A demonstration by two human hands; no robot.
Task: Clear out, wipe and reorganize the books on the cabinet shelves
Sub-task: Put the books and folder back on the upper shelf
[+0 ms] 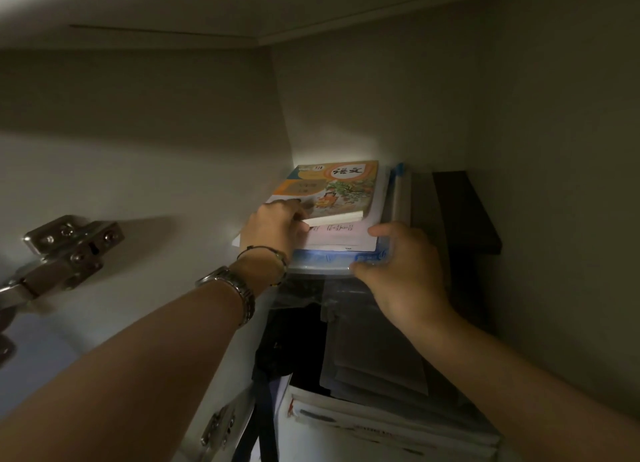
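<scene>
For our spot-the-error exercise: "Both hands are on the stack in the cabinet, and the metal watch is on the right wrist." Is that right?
One detail is wrong. The silver metal watch is on the left wrist, not the right. The head view shows this; both the left hand and right hand are indeed on the stack of books and clear plastic folder in the cabinet.

Both forearms are bare, with no sleeves in view. The left wrist carries a silver metal-link watch band (239,293) and, nearer the hand, a thin dark cord bracelet (265,252). The right wrist wears nothing.
</scene>
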